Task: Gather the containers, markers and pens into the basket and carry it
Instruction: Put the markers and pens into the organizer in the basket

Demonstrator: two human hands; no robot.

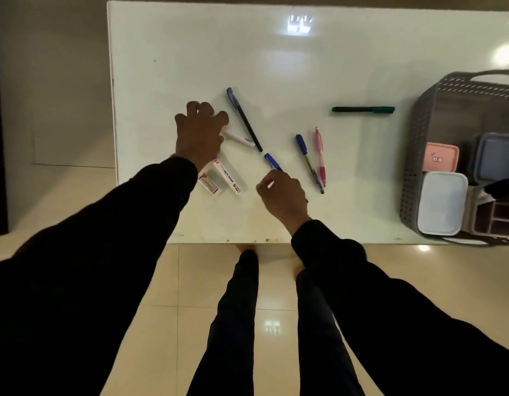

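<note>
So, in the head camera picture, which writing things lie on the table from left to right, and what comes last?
White marker → black pen with blue cap → blue pen → pink pen → green marker → grey basket.

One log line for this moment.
left hand: over white marker | right hand: pinching blue pen | basket: containers in

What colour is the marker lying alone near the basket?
Green, with a dark barrel: the marker shows best in the head view, left of the basket.
</note>
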